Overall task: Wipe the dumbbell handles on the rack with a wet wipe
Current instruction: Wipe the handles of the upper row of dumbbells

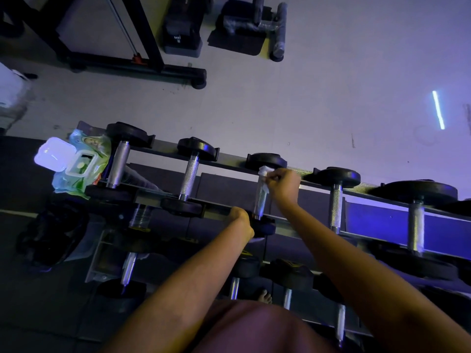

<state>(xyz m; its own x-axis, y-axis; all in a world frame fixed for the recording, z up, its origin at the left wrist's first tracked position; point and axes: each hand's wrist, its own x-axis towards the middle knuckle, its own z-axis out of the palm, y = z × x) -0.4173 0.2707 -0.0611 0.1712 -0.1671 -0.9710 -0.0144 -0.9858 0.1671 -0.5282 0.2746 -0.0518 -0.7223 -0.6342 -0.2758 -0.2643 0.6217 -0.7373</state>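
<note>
Top tier of the rack (221,211) has five dumbbells (190,174) lying across it, and I count at least four more handles on the tier below, partly hidden by my arms and my knee. One wipe (264,172) is in play. My right hand (284,186) pinches it between thumb and fingertips, bunched up against the far end of the handle (260,198) of the third dumbbell (266,160), just beside its far head. My left hand (242,220) is curled tight round the near end of that same dumbbell, right at the front rail, so the two hands are apart with the bare handle between them. There's one pack (74,174) of wipes at the left end of the rack, touching the first dumbbell, with its lid (54,154) flipped open. Something dark sits low down left of the rack; it's too murky to say what. Beyond the rack is pale floor (293,103) with a black machine frame (142,64) on it, and one bare foot (265,296) shows under the lower tier.
</note>
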